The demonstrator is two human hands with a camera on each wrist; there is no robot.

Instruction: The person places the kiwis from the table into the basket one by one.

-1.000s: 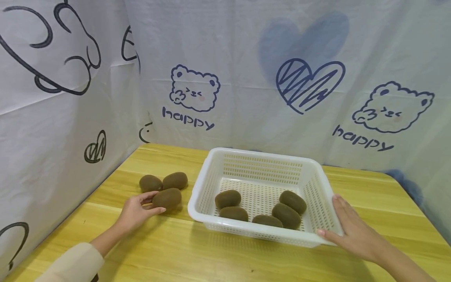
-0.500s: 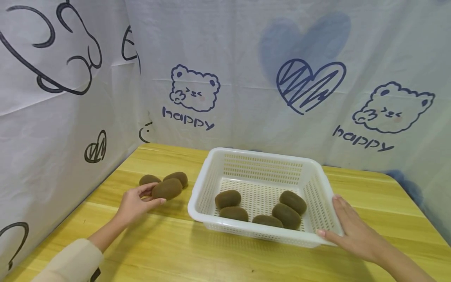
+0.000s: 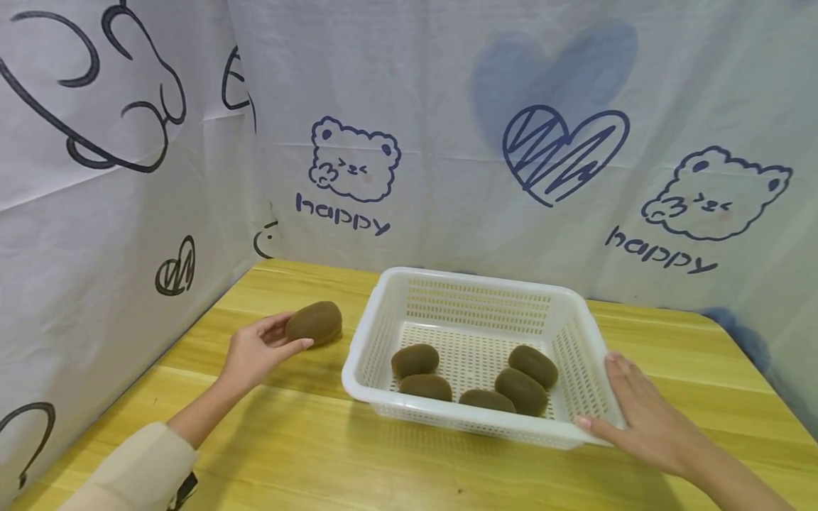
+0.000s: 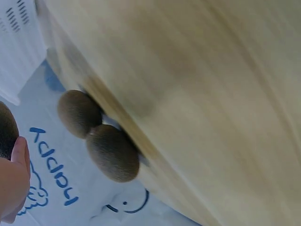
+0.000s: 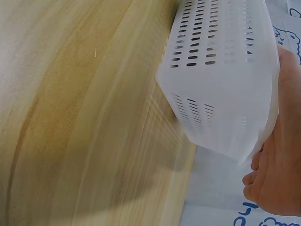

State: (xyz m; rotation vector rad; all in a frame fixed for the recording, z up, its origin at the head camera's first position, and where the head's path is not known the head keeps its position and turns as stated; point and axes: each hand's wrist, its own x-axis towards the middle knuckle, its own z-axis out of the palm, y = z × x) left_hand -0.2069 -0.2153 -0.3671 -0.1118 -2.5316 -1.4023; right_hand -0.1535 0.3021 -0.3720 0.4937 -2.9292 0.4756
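Eight kiwifruit are in view: five in one white basket, two toward the left and three from the near middle toward the right; one in a person's left hand; and two on the single table at left. The right hand makes two hands. The far cloth bears two bear faces, two "happy" captions and two large hearts.

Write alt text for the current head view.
A person's left hand holds a brown kiwi beside a white basket, while the right hand grips the basket's right edge. Five more kiwis lie inside; the basket stands on a wooden table before printed cloth.
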